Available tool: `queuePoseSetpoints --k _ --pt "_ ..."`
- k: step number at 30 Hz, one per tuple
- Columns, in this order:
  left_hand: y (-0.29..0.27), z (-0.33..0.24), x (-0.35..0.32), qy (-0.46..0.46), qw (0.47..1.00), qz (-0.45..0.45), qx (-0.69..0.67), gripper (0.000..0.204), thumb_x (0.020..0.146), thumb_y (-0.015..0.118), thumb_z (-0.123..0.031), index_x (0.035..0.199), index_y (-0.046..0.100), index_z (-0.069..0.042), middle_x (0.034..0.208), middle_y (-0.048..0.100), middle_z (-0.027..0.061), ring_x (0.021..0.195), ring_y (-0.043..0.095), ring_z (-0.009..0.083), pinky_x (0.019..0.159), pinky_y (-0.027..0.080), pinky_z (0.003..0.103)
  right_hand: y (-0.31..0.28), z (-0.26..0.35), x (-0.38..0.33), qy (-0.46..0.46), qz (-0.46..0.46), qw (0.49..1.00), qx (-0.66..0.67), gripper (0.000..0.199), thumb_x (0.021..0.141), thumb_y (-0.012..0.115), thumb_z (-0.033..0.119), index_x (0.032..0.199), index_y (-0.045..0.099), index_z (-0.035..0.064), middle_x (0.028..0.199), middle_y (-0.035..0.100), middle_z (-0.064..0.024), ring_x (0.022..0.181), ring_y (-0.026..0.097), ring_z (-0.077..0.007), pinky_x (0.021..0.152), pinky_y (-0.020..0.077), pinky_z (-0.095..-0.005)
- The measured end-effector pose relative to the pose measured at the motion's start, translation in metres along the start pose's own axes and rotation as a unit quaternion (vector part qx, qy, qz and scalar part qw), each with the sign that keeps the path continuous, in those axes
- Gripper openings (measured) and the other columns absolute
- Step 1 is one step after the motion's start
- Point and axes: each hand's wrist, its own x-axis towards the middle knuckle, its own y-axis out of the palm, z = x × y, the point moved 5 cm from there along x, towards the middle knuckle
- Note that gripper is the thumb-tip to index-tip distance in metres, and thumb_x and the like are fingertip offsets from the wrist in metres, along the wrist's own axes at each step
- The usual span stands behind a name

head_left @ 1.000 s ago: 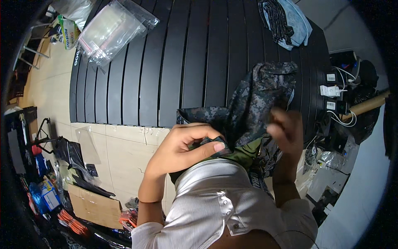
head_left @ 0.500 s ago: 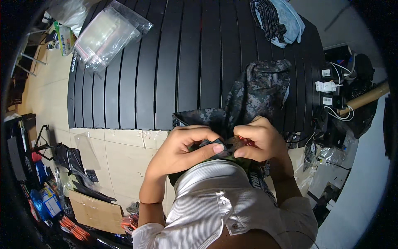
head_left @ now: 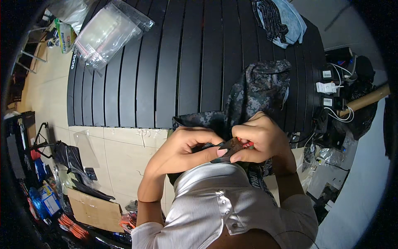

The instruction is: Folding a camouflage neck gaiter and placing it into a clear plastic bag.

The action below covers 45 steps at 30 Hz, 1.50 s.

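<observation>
A dark camouflage-patterned garment (head_left: 259,89) lies partly on the black slatted table (head_left: 174,70) and hangs over its near edge toward me. My left hand (head_left: 188,147) and my right hand (head_left: 259,137) meet close to my chest, both pinching the same bunched part of the garment between thumb and fingertips. The fabric under my fingers is mostly hidden by the hands.
A pile of clear plastic bags (head_left: 105,35) lies at the table's far left. Folded dark and light-blue clothes (head_left: 280,18) sit at the far right. Chargers and cables (head_left: 329,89) crowd the right side. Cardboard (head_left: 93,209), bags and clutter cover the tiled floor at left.
My right hand has come in from the right and joined the left hand on the garment. The fabric is now gathered closer to my chest.
</observation>
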Motion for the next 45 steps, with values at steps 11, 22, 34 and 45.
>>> queuePoseSetpoints --k 11,22,34,45 --pt "0.000 -0.002 0.004 0.016 0.999 0.012 0.033 0.004 0.075 0.061 0.001 0.078 0.061 0.004 0.071 0.060 0.0043 0.065 0.051 0.0072 0.058 0.040 0.021 0.000 -0.001 -0.001 0.005 0.004 1.000 -0.017 0.043 0.065 0.071 0.040 0.060 0.046 0.0060 0.047 0.038 -0.0024 0.037 0.042 -0.0171 0.037 0.0303 -0.0264" --pt "0.000 0.001 0.004 0.019 0.999 -0.001 -0.034 0.009 0.077 0.061 0.002 0.085 0.062 0.005 0.078 0.059 0.0052 0.068 0.052 0.0065 0.056 0.040 0.019 -0.002 -0.002 -0.002 0.001 -0.014 0.999 -0.033 0.042 0.064 0.073 0.039 0.060 0.047 0.0057 0.045 0.038 -0.0033 0.037 0.043 -0.0174 0.037 0.0300 -0.0264" --pt "-0.009 -0.003 0.000 0.035 0.998 -0.040 0.015 0.012 0.080 0.059 -0.005 0.089 0.062 0.003 0.081 0.060 0.0054 0.066 0.052 0.0062 0.056 0.041 0.018 -0.043 -0.048 -0.048 0.070 -0.299 0.923 0.232 0.038 0.074 0.067 0.035 0.064 0.045 0.0058 0.054 0.036 0.0035 0.045 0.033 -0.0066 0.042 0.0260 -0.0222" --pt "-0.117 0.021 -0.059 0.157 0.748 -0.587 0.266 0.032 0.089 0.036 -0.015 0.110 0.055 0.000 0.122 0.047 0.0136 0.116 0.041 0.0204 0.096 0.030 0.034 -0.092 -0.109 -0.092 0.209 -0.387 0.871 -0.219 0.015 0.079 0.058 0.008 0.092 0.058 0.0012 0.093 0.057 -0.0064 0.079 0.056 -0.0140 0.070 0.0433 -0.0230"
